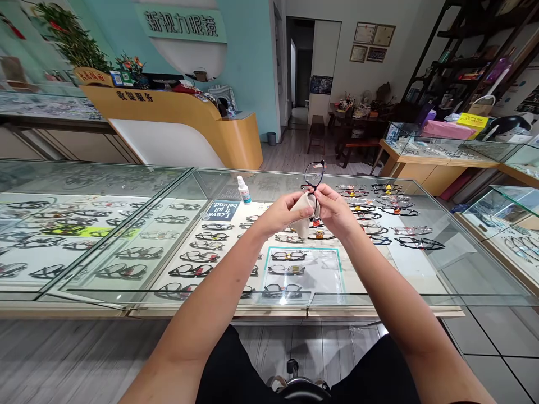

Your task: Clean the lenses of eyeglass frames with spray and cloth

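Note:
Above the glass display case (366,280), my left hand (286,212) grips a beige cloth (302,217), its fingers closed around it. The cloth wraps the lower part of a pair of dark-framed glasses (314,174), held upright on end, with one lens showing above my fingers. My right hand (332,207) pinches the frame near its middle, touching the edge of the cloth. The lower lens is mostly covered by the cloth. A white spray bottle (243,191) with a blue label stands on the glass top, left of my hands.
Rows of glasses (201,256) lie inside the case beneath the glass. Another case (84,224) adjoins at the left. Beyond are a wooden reception counter (168,109), a dark wooden table and more display cases (442,151) at the right.

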{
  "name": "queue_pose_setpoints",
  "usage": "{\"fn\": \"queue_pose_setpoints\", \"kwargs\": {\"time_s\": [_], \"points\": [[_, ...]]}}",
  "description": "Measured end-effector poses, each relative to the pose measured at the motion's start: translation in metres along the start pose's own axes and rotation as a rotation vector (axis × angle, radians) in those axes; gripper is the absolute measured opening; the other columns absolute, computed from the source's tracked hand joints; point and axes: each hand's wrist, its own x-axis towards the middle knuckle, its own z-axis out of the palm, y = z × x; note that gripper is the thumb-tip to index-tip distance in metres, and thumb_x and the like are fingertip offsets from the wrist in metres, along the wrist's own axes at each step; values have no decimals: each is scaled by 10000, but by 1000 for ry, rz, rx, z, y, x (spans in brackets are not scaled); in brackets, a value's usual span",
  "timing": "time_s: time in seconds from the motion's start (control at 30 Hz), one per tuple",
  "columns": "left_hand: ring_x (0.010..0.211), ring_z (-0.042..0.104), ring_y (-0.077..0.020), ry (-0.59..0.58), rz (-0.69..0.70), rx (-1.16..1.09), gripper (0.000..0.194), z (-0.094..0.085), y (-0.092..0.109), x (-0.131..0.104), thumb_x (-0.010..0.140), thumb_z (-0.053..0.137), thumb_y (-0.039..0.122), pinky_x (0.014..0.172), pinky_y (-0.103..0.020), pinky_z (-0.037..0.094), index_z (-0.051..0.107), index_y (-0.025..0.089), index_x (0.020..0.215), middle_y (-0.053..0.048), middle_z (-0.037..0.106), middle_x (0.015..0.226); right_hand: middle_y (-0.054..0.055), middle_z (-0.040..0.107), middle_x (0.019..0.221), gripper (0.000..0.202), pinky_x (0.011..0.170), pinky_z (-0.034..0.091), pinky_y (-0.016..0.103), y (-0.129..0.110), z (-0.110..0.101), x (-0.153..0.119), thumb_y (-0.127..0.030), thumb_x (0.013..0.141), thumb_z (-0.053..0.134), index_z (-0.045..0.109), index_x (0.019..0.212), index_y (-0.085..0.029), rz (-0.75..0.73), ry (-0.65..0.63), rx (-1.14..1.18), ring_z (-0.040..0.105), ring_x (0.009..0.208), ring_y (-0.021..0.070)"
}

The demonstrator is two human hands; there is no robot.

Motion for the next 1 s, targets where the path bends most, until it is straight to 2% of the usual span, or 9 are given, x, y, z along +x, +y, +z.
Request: {"fn": "queue_pose_setpoints", "kwargs": {"time_s": [0.1, 0.23, 0.37, 0.43, 0.53, 0.67, 0.73, 0.87, 1.0], "points": [[742, 515, -143, 27, 14, -3, 753, 3, -2, 1, 652, 969, 781, 658, -269, 369, 719, 165, 1007, -1, 619, 828, 27, 824, 1124, 447, 777, 566, 300, 1, -1, 1, -528, 730, 999, 674, 895, -270, 2, -21, -18, 713, 909, 191], [681, 471, -121, 77, 4, -18, 757, 6, -7, 3, 631, 964, 808, 618, -267, 340, 709, 166, 941, 11, 575, 773, 43, 837, 1239, 471, 750, 567, 306, 2, -3, 2, -542, 743, 990, 643, 912, -273, -4, -27, -21, 718, 909, 197], [595, 367, -85, 83, -13, -43, 767, 9, -11, 5, 610, 956, 838, 555, -265, 257, 689, 172, 880, 37, 500, 700, 50, 840, 1182, 480, 769, 565, 299, 4, 0, 2, -543, 755, 993, 633, 911, -266, 13, -47, -17, 715, 915, 194], [602, 373, -84, 101, -2, -55, 767, 11, -13, 5, 585, 980, 818, 558, -261, 271, 692, 169, 875, 38, 508, 701, 40, 840, 1121, 480, 799, 570, 297, 4, 0, 2, -536, 749, 1004, 638, 903, -266, 4, -49, -5, 718, 929, 194], [672, 470, -113, 124, 19, -72, 761, 15, -16, 6, 616, 977, 797, 607, -257, 361, 737, 168, 971, 13, 594, 773, 17, 839, 1064, 480, 814, 575, 295, 4, -1, 3, -526, 737, 1019, 643, 895, -272, -17, -46, 13, 714, 910, 189], [854, 593, -166, 131, 33, -74, 788, 16, -17, 7, 661, 956, 789, 747, -261, 462, 772, 181, 1127, -35, 707, 983, 25, 837, 1126, 495, 699, 542, 290, 3, -4, 4, -542, 747, 1004, 625, 920, -274, -2, -27, -6, 684, 829, 183], [864, 595, -170, 111, 23, -97, 778, 15, -18, 7, 665, 974, 752, 762, -266, 469, 768, 177, 1147, -35, 707, 986, 31, 835, 1140, 505, 679, 530, 289, 2, -4, 4, -545, 742, 1004, 622, 927, -270, 4, -21, -9, 679, 810, 180], [778, 537, -144, 74, 6, -139, 740, 13, -20, 6, 685, 999, 687, 695, -255, 423, 748, 163, 1144, -1, 638, 870, 21, 831, 1077, 493, 712, 547, 274, 2, -3, 4, -530, 741, 1010, 639, 926, -263, -11, -29, 16, 679, 801, 167], [805, 559, -149, 19, 17, -119, 722, 10, -21, 5, 763, 965, 663, 711, -257, 429, 731, 158, 1223, -14, 663, 924, 22, 826, 1052, 461, 698, 557, 263, 3, -4, 5, -488, 769, 997, 630, 926, -258, -26, -52, 40, 686, 802, 165]]}}
